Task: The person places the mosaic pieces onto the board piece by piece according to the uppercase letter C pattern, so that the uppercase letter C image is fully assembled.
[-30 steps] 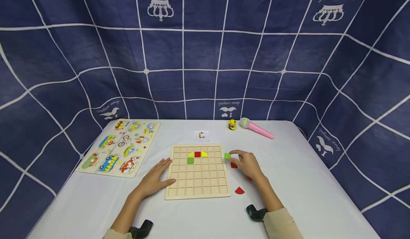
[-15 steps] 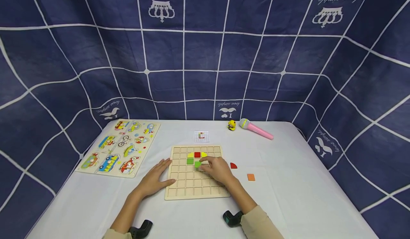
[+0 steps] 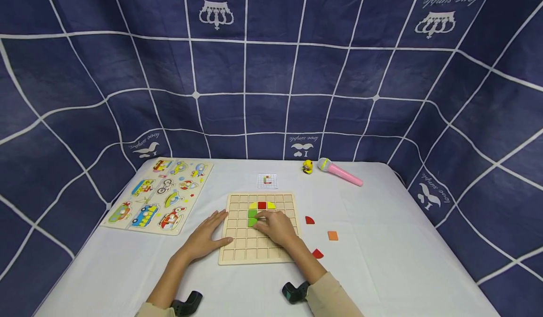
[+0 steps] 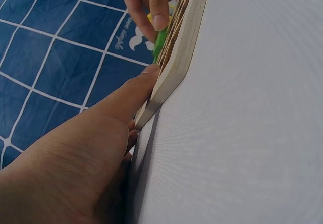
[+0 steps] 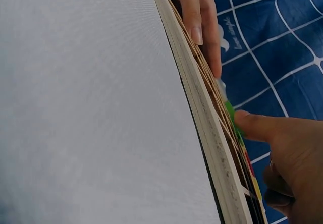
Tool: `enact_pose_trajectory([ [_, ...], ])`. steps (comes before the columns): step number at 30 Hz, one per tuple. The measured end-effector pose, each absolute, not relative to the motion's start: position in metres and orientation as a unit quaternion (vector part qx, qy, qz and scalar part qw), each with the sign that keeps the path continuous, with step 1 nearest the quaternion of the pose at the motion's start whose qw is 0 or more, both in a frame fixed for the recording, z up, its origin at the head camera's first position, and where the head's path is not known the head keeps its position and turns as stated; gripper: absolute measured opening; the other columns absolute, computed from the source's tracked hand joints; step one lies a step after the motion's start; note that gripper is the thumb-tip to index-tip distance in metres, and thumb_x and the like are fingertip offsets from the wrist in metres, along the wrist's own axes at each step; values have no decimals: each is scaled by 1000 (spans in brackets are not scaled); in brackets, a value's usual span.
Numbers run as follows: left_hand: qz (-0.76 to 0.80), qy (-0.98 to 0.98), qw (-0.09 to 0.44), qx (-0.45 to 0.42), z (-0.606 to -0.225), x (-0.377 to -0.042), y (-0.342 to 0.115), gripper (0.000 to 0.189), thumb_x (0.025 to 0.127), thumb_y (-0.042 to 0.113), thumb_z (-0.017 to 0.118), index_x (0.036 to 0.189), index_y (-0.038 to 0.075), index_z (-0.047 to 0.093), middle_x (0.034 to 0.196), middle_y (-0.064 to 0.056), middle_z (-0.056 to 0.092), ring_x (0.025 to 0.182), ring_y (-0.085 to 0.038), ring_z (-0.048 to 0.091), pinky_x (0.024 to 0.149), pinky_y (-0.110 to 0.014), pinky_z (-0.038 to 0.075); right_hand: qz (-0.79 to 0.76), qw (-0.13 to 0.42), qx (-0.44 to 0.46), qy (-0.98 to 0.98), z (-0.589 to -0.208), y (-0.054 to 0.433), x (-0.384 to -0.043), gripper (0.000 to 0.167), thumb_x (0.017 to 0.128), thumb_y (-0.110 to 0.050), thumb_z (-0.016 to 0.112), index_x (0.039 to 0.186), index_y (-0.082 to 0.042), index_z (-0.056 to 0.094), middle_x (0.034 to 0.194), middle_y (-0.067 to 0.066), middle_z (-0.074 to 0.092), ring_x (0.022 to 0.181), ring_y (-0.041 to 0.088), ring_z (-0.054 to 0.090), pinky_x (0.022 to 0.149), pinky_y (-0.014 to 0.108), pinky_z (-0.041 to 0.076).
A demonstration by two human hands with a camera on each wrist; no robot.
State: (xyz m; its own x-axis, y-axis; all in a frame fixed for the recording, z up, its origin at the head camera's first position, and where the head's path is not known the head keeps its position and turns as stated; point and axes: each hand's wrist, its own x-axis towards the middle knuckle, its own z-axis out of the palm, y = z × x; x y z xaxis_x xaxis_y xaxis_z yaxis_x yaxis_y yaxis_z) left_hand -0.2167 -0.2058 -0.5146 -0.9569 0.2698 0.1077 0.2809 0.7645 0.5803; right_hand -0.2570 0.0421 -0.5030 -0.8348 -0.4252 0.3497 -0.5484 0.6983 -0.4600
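Note:
A wooden grid board (image 3: pixel 231 255) lies on the white table. My left hand (image 3: pixel 204 237) rests along its left edge, fingers straight and thumb on the rim. Over the board's middle, my right hand (image 3: pixel 276 227) pinches a green square tile (image 3: pixel 251 223) between thumb and fingers, at the cell just below another green square (image 3: pixel 252 212). Above these sit a red square (image 3: pixel 261 205) and two yellow quarter-round tiles, the right one (image 3: pixel 271 205) beside the red. In the left wrist view, the right thumb (image 4: pixel 160 22) overlaps the green pieces. The right fingers partly hide the pinched tile.
Right of the board lie two red quarter-round tiles (image 3: pixel 309 220) and an orange square (image 3: pixel 333 235). Behind it are a pattern card (image 3: pixel 267 181), a yellow figurine (image 3: pixel 307 166) and a pink toy microphone (image 3: pixel 341 171). A vehicle picture puzzle (image 3: pixel 159 196) lies at the left.
My right hand carried the green tile from beside the board's right edge leftward over the grid, down to the cell under the first green square. My left hand stayed at the board's edge.

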Motion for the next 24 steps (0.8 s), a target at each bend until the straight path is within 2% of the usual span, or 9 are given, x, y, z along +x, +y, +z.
enact_pose_trajectory([
  [6,-309,-940,10,-148,-514,-216,-206,88,76,55,66,144,11,33,149,-9,28,138,-31,17,110,-51,16,274,111,263,-918,-508,41,-258,25,80,-37,71,98,-19,72,90,-5,70,70,4,57,66,24,50],
  [10,-310,-940,9,-145,-515,-217,-205,88,76,56,66,144,11,32,149,-8,27,138,-31,17,109,-51,16,269,119,263,-919,-509,40,-258,26,80,-38,71,98,-20,72,97,-5,70,80,8,63,68,26,52],
  [16,-306,-941,7,-143,-515,-217,-206,89,76,58,65,145,12,32,149,-8,27,138,-31,17,109,-53,17,269,121,261,-919,-507,40,-256,27,79,-38,71,99,-19,72,98,-4,70,83,11,64,68,27,52],
  [19,-308,-941,8,-143,-514,-217,-206,89,76,57,65,144,12,32,149,-8,27,138,-31,17,109,-53,16,281,116,259,-917,-503,43,-255,29,79,-38,71,101,-19,72,95,-4,70,78,12,64,67,27,52],
  [20,-307,-941,9,-144,-514,-217,-206,88,76,57,65,144,12,33,149,-8,27,138,-31,17,109,-52,16,287,116,258,-915,-501,44,-254,29,79,-38,71,101,-19,72,93,-4,70,75,10,63,65,26,51],
  [22,-308,-940,10,-144,-514,-217,-205,88,76,57,66,144,12,33,149,-8,28,138,-31,17,110,-51,16,303,113,255,-911,-498,50,-253,29,80,-36,71,103,-18,71,76,-3,69,60,8,55,54,24,46],
  [24,-307,-940,10,-146,-515,-217,-205,89,76,57,66,144,12,32,149,-8,27,138,-31,17,110,-51,16,314,112,250,-909,-494,57,-251,29,81,-35,70,104,-18,71,58,-4,60,48,4,42,46,22,38],
])
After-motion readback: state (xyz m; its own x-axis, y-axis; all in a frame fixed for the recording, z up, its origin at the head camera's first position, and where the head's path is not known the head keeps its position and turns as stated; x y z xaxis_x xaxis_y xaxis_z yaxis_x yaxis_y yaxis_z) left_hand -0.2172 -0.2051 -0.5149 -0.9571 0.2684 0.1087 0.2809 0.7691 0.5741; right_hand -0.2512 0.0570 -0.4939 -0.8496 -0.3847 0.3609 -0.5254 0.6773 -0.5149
